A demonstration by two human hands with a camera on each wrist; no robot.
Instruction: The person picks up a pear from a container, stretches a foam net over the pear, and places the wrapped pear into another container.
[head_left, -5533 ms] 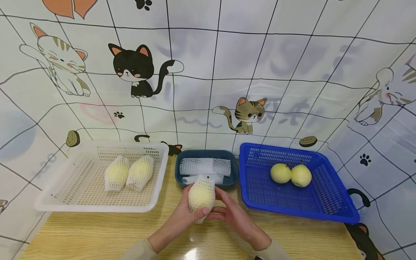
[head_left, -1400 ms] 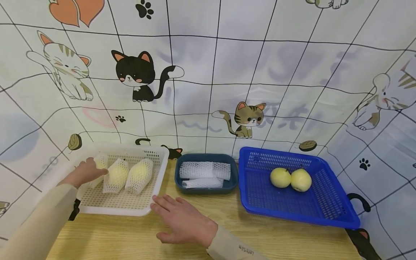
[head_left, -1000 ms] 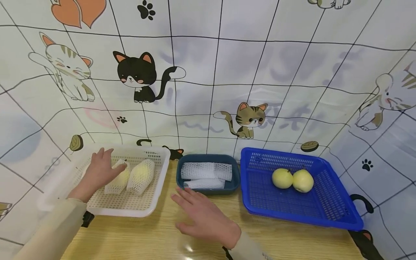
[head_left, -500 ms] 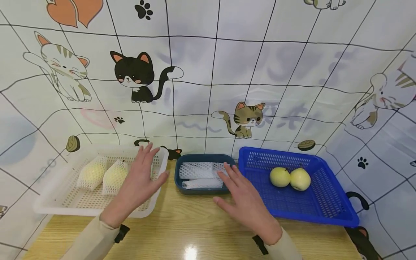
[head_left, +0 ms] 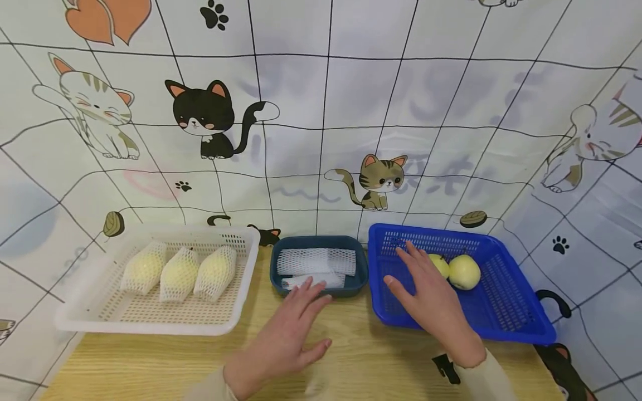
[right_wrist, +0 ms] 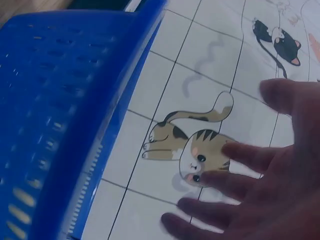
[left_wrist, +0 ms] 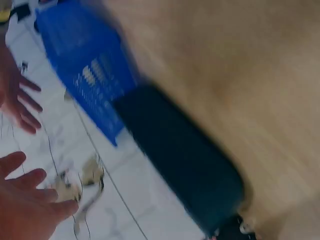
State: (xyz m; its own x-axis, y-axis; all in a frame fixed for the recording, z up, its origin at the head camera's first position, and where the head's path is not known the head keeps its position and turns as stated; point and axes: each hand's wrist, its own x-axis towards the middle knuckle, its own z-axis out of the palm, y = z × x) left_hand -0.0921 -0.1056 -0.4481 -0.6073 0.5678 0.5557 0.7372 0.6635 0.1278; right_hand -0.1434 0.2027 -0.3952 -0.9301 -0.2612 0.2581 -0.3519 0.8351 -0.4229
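Observation:
In the head view my left hand [head_left: 288, 334], fingers spread, hovers at the near edge of a dark teal tray [head_left: 363, 278]. White foam net sleeves [head_left: 316, 262] lie inside that tray. My right hand [head_left: 433, 301] hangs over the left part of a blue basket [head_left: 501, 331], fingers extended and holding nothing. Two yellow-green pears sit there; the right pear [head_left: 464, 272] shows whole, while the left pear [head_left: 439, 265] is partly hidden behind my fingers. The right wrist view shows the right hand [right_wrist: 260, 185] with spread fingers beside the blue basket wall [right_wrist: 90, 125].
A white basket [head_left: 150, 327] at the left holds three pears in foam nets, among them a netted pear [head_left: 179, 274] in the middle. All containers stand on a wooden table [head_left: 346, 367], against a wall covering [head_left: 301, 139] printed with cats.
A netted pear was placed at the white basket's left side and let go. Since then the left hand has moved right toward the teal tray, and the right hand has moved right over the blue basket.

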